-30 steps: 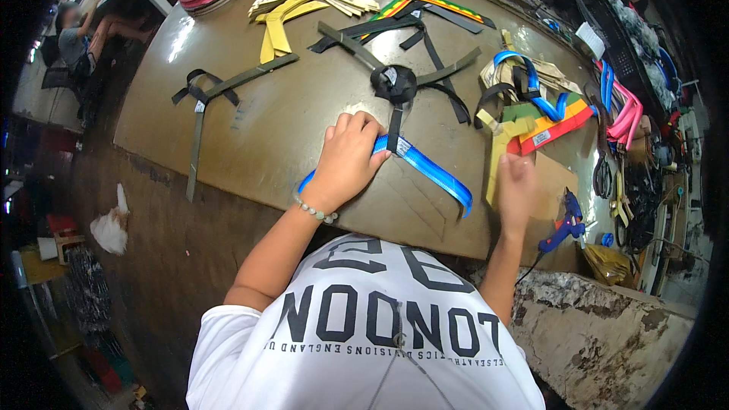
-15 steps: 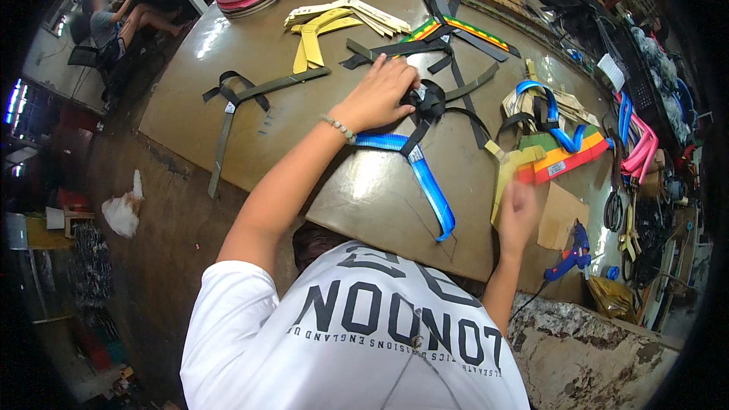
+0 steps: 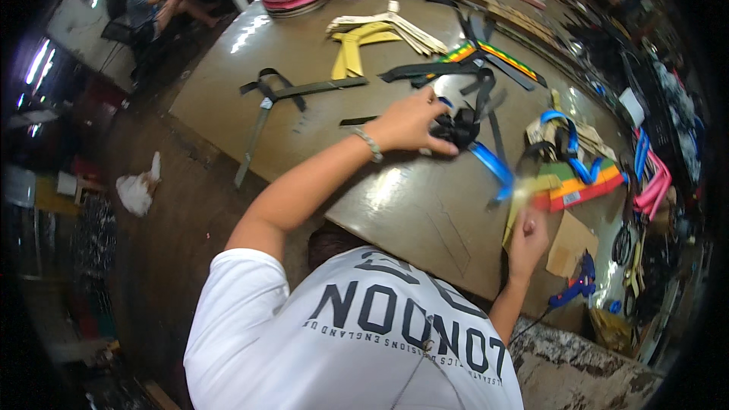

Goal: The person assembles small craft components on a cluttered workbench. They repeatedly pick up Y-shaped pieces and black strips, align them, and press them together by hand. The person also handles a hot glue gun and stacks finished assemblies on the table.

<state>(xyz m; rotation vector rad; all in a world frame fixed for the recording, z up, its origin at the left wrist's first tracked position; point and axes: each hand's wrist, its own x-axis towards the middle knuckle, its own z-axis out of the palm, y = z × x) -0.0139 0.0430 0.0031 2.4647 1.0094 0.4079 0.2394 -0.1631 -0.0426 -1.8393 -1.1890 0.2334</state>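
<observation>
The left hand (image 3: 406, 123) is pressing its grip down on the black strap bundle (image 3: 458, 130) lying on the tabletop (image 3: 410, 205), soft, limp webbing best pinched at its knotted middle, while the right hand (image 3: 526, 237) is clenching a yellow strap (image 3: 524, 199) nearby.

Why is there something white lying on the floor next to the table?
A crumpled white bag lies alone on the dark floor, left of the table, like litter. On the table, the left hand presses a black strap bundle and the right hand rests near yellow straps.
</observation>
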